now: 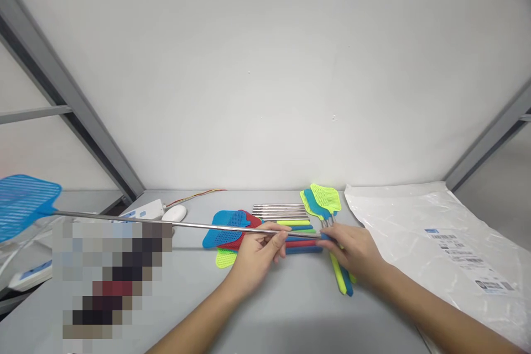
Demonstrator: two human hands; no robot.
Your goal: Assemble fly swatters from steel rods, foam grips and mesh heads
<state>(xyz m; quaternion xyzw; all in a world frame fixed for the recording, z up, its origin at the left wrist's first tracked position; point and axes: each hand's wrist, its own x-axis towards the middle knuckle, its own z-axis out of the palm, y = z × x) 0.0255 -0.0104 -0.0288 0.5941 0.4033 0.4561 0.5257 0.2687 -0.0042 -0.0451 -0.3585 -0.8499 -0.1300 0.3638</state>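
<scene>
A long blue fly swatter (174, 224) with a thin metal rod stretches from the left edge, where its slotted head is, to my right hand (352, 251). My left hand (257, 254) pinches the rod near its right end. The fingers of my right hand close around the rod's handle end, of which only a bit of blue shows. Under the rod lies a pile of blue, red and yellow-green swatter heads (224, 227) with coloured handles, partly hidden by my left hand. Behind my right hand are yellow-green and blue swatters (326, 197), their handles pointing toward me.
Several bare metal rods (279, 212) lie side by side at the back. A white plastic mailer (394, 243) with a label covers the right side. At left are a white power strip (145, 211), a white rounded object (174, 213) and thin coloured wires. One patch is pixelated.
</scene>
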